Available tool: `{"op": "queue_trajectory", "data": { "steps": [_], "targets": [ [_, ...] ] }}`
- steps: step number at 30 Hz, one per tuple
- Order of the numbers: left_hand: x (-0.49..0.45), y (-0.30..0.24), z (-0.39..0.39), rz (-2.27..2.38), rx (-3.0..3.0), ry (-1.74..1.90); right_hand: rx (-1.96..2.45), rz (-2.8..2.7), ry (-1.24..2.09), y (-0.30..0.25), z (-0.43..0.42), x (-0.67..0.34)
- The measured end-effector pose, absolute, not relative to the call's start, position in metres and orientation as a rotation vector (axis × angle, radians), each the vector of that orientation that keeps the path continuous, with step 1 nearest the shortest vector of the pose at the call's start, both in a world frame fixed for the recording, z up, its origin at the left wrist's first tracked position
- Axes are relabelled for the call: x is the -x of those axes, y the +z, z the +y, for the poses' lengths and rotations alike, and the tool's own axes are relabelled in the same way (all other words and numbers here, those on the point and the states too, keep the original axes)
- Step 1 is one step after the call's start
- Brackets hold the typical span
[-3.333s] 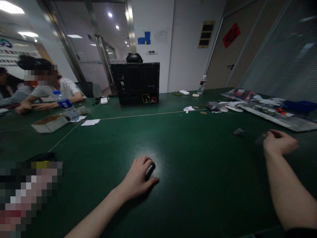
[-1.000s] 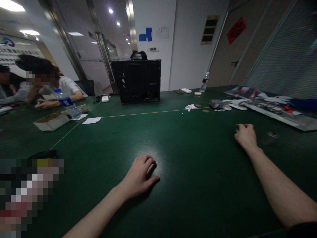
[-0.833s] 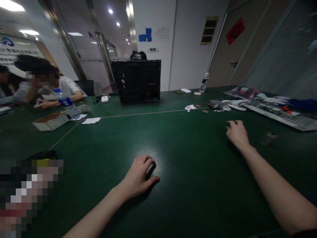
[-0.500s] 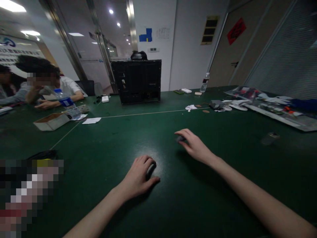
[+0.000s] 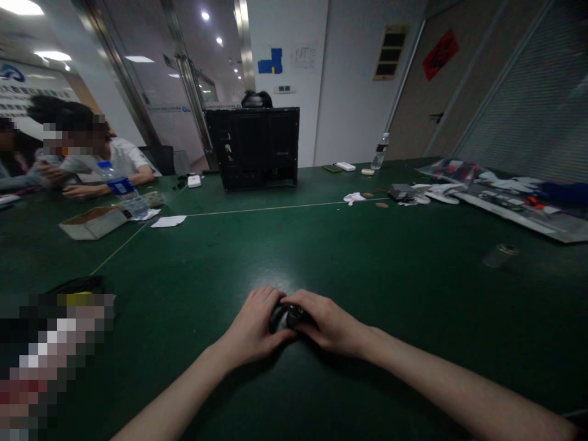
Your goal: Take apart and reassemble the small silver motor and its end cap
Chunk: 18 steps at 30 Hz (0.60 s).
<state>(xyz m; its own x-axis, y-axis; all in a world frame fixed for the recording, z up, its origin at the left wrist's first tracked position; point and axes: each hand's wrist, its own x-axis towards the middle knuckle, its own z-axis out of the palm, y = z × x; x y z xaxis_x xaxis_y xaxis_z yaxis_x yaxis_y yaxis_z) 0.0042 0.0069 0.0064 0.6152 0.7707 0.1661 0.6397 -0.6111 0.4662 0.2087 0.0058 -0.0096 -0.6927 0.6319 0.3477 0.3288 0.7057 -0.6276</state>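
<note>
My hands meet low in the middle of the head view, just over the green table. My right hand is closed, with thumb and fingers around a small black cylindrical piece. Its round end faces my left hand. That hand is curled on the left side, its thumb reaching below the piece and its fingertips touching those of the right. Something dark and greyish shows inside the left palm, too shaded to make out.
A small clear jar-like container lies to the right. Ahead stands a black panel. On the left are an open box, a water bottle and seated people. A cluttered tray sits at right.
My right hand has come down and left with the small dark piece, from apart to meeting my left hand. The left hand has stayed in nearly the same place.
</note>
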Motion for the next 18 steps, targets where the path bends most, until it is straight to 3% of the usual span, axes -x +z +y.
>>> {"op": "queue_trajectory", "data": {
  "steps": [18],
  "targets": [
    [-0.0027, 0.0113, 0.0053, 1.079, -2.444, 0.432, 1.003, -2.281, 0.763, -0.0075, 0.0092, -0.2098]
  ]
}}
